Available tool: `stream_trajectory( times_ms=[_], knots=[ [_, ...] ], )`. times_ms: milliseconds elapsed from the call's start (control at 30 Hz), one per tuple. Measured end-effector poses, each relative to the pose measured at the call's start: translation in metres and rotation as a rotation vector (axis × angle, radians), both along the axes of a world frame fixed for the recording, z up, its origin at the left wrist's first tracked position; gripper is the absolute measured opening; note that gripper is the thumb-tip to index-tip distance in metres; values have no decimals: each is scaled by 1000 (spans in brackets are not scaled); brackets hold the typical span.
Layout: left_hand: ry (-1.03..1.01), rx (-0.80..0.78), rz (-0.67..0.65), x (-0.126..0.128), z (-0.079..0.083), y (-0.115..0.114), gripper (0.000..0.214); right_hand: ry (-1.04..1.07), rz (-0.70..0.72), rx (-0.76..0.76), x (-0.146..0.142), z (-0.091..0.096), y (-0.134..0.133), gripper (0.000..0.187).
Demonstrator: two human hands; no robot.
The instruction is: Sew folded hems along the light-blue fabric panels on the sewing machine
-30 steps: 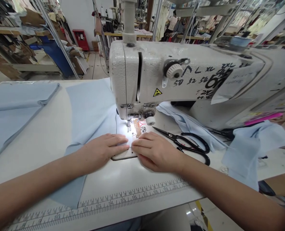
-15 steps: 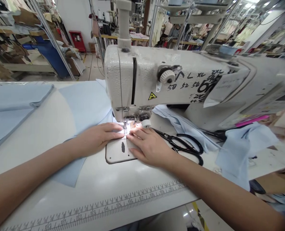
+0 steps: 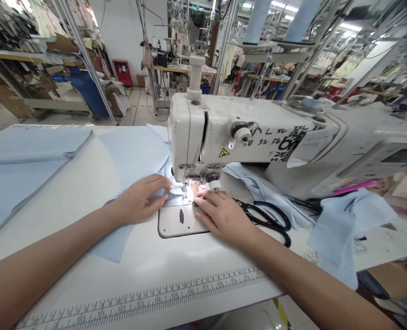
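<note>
Left hand point(image 3: 137, 200), fabric tip point(image 3: 167, 196) toward needle point(image 3: 186, 187)

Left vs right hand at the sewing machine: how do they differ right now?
The left hand sits left of the presser foot, fingers curled on the light-blue fabric; the right hand sits right of it, fingers stretched toward the foot, partly over the metal plate. Both are bare, palm down and close to the foot.
</note>
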State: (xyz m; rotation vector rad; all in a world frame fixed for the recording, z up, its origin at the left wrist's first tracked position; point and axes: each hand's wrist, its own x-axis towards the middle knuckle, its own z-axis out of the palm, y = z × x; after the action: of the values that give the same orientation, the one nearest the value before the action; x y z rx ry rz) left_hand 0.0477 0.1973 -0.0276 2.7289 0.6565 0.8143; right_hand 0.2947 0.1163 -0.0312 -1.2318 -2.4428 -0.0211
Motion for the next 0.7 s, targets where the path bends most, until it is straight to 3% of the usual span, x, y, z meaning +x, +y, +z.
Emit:
stream_trajectory(
  times_ms=[167, 300, 467, 600, 700],
  knots=[
    [152, -44, 0, 1, 0, 1, 29, 3, 12, 3, -2, -1, -1, 24],
    [179, -117, -11, 2, -1, 0, 23, 13, 29, 39, -4, -4, -1, 23],
    [188, -194, 87, 6, 1, -4, 24, 74, 80, 131, -8, -3, -4, 19],
    [239, -320, 148, -20, 29, -14, 23, 120, 189, 104, -21, 2, -18, 21],
    [345, -453, 105, -77, 58, -33, 22, 104, 284, 56, -38, 5, -19, 30]
  ],
)
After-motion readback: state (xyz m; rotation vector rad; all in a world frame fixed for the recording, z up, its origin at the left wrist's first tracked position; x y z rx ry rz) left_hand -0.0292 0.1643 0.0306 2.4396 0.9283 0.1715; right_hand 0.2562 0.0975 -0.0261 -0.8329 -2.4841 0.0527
